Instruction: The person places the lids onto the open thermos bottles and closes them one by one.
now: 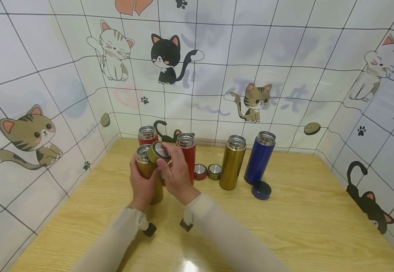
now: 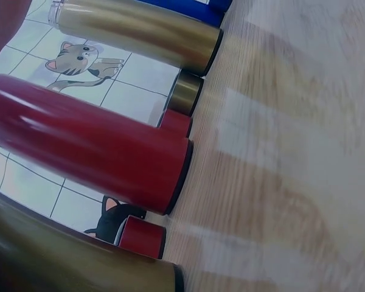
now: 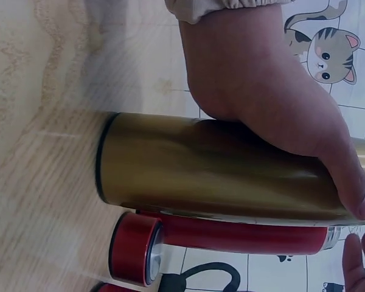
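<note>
A gold thermos bottle (image 1: 157, 193) stands uncapped on the table, its steel mouth bare. My left hand (image 1: 141, 186) grips it around the upper body, the thumb lying along the side in the right wrist view. In my right hand (image 1: 179, 174) is a gold lid (image 1: 155, 152), pinched between thumb and fingers. The lid is tilted, just to the right of the bottle's mouth; whether the two touch I cannot tell. An uncapped red bottle (image 1: 189, 153) is close behind my right hand, and another red bottle (image 1: 147, 139) stands behind the gripped one.
Farther right stand an uncapped gold bottle (image 1: 231, 166) and an uncapped blue bottle (image 1: 259, 158), with a blue lid (image 1: 261, 190) before them. A red lid (image 1: 200, 173) and a gold lid (image 1: 214, 173) lie between bottles. Another red lid (image 3: 135, 249) sits beside the gripped bottle.
</note>
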A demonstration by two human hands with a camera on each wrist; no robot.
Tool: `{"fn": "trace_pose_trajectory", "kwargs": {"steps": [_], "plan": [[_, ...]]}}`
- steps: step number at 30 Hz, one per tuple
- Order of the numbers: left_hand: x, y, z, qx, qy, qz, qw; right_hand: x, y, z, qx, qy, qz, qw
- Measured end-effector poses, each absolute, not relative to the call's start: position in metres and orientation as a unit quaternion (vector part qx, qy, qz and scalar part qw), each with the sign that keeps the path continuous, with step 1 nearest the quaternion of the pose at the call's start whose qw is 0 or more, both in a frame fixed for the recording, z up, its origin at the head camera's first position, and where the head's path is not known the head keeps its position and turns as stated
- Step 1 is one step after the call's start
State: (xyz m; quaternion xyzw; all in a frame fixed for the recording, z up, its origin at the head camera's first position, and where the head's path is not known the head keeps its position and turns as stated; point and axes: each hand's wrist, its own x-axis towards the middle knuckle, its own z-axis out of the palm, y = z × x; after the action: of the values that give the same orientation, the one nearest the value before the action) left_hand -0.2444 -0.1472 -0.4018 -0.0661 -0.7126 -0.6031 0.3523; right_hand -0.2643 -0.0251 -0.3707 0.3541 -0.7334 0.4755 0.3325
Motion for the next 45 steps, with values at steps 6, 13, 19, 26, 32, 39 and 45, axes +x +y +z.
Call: {"fn": "trace_pose_trajectory", "kwargs": {"steps": [6, 13, 19, 26, 32, 39, 45], "plan": [[-0.245, -0.142, -0.4, -0.071, -0.712, -0.608, 0.346, -0.266, -0.025, -0.364, 0.345, -0.738, 0.479, 0.326], [-0.243, -0.137, -0.397, -0.08, -0.717, -0.594, 0.356, -0.268, -0.026, -0.357, 0.349, -0.735, 0.473, 0.337], [-0.243, -0.132, -0.396, -0.094, -0.721, -0.584, 0.36, -0.268, -0.027, -0.352, 0.352, -0.739, 0.47, 0.331], [-0.242, -0.128, -0.396, -0.101, -0.721, -0.583, 0.362, -0.272, -0.028, -0.348, 0.344, -0.76, 0.456, 0.31], [-0.241, -0.128, -0.396, -0.093, -0.731, -0.581, 0.345, -0.274, -0.026, -0.344, 0.345, -0.782, 0.437, 0.28], [-0.238, -0.129, -0.395, -0.088, -0.733, -0.581, 0.341, -0.275, -0.027, -0.34, 0.355, -0.785, 0.446, 0.243], [-0.236, -0.131, -0.398, -0.091, -0.736, -0.575, 0.345, -0.276, -0.025, -0.343, 0.366, -0.797, 0.438, 0.2]]}}
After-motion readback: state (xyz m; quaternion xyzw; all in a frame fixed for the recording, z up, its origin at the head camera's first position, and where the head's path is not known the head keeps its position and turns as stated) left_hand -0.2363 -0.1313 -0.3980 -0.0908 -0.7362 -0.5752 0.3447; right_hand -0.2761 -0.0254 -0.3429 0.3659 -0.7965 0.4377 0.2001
